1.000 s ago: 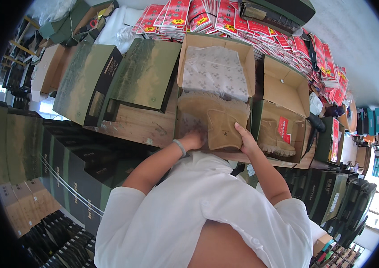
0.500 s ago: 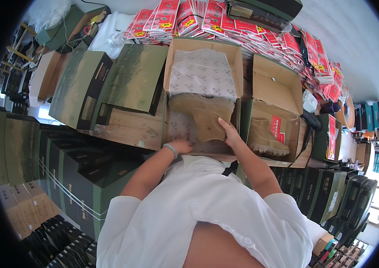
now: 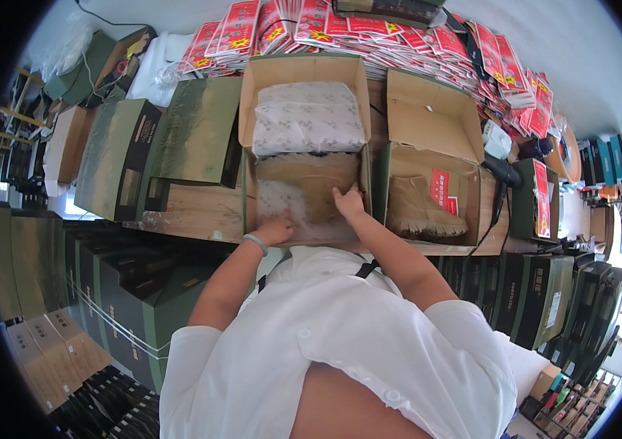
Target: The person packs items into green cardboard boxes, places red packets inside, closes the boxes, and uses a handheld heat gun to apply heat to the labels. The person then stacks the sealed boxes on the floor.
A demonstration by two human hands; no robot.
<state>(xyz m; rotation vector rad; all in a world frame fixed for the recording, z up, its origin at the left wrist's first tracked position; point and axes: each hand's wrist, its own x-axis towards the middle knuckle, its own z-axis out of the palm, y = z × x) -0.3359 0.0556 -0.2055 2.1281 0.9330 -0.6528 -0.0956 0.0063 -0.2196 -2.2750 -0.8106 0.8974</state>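
Observation:
A tan suede boot (image 3: 319,192) with a rugged sole lies on its side in an open shoebox (image 3: 249,192) in front of me. Thin white patterned tissue paper (image 3: 278,196) covers its left part. The fingers of my left hand (image 3: 276,228), partly veiled by the paper, are closed on that tissue near the box's front. My right hand (image 3: 349,203) rests against the boot's right end, thumb and forefinger apart; its other fingers are partly hidden. More patterned tissue paper (image 3: 307,117) lies over the raised lid side behind the boot.
To the right, another open box (image 3: 435,102) holds a matching boot (image 3: 421,208) and a red card (image 3: 440,186). Closed green boxes (image 3: 197,132) stand to the left. Red printed packets (image 3: 413,47) pile up behind. A black hair dryer (image 3: 503,172) with its cord lies at right.
The boot has gone from tilted up in my right hand to lying lower in the box. My left hand has drawn tissue over its left part. The view has shifted slightly.

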